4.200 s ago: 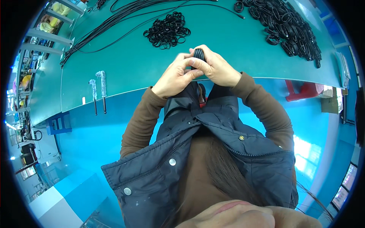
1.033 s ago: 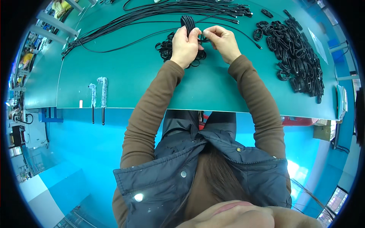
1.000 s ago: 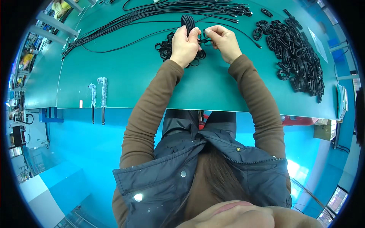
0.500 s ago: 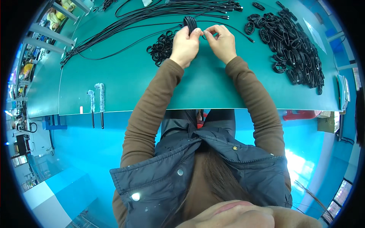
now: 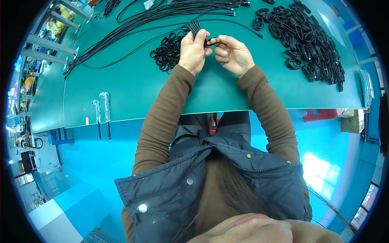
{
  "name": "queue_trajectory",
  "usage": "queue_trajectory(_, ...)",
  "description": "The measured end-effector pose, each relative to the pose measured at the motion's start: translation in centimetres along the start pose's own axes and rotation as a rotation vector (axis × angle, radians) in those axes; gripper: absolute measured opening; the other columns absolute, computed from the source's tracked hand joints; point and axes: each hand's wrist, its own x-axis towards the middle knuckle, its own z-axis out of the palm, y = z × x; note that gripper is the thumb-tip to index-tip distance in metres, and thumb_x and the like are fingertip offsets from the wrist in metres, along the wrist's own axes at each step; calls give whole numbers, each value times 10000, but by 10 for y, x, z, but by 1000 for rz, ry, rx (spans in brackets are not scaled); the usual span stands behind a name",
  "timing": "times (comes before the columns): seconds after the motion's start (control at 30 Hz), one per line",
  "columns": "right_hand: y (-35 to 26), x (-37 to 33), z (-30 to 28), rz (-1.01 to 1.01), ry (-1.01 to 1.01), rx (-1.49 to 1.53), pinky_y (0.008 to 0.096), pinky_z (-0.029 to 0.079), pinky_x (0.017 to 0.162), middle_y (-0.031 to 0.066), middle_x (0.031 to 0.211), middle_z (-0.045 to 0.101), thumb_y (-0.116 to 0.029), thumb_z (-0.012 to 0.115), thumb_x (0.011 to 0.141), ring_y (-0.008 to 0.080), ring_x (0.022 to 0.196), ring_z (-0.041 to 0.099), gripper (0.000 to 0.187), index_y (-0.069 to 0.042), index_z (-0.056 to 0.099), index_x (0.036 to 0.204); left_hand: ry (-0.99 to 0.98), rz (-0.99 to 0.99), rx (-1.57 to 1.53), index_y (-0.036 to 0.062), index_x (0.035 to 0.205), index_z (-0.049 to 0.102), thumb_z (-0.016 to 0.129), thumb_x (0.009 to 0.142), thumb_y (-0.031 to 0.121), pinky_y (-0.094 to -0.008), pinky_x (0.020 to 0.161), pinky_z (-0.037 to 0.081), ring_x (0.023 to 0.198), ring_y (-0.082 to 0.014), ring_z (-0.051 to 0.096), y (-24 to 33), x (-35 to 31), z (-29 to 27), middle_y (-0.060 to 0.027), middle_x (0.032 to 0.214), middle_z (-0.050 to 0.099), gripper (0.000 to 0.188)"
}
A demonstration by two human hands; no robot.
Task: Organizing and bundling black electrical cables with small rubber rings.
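A coil of black cable (image 5: 194, 27) is gripped in my left hand (image 5: 193, 52), its thumb pressed along the loops. Just to the right, my right hand (image 5: 236, 54) is closed, with thumb and index finger pinching a thin black strand (image 5: 213, 40) that runs from the lower end of the coil. Whether that strand is a band or a cable end I cannot make out. Left of my left hand lies a heap of small black loops (image 5: 166, 52). Behind my hands, a single black cable (image 5: 243, 24) stretches across the green table (image 5: 133, 89).
Long black cables (image 5: 162, 18) lie in a bundle toward the far left. At the right is a big pile of coiled cables (image 5: 308, 44). Two dark-handled tools with wrapped heads (image 5: 105, 107) rest over the near left edge. A red stool (image 5: 322, 115) stands below the table.
My right hand has turned palm inward and closed further, with the thin strand now drawn between it and the coil. The coil has tilted slightly in my left hand. The whole view has shifted a little.
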Motion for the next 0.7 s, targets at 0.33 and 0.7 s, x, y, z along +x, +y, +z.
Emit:
queue_trajectory(0.33,-12,-39,6,-34,-242,-437,200,491,512,182,1214,621,-102,545,910,158,698,662,222,-2,637,1086,-134,-4,256,1,952,544,509,972,171,-214,514,447,591,-116,533,3,-14,-26,-58,740,548,175)
queue_trajectory(0.7,-26,-41,-18,-180,-219,-1715,297,509,526,86,981,718,-106,621,842,188,604,629,411,-125,614,1252,-211,-13,364,-1,976,555,509,962,160,-226,509,456,552,-129,542,16,-34,-38,-49,700,545,168)
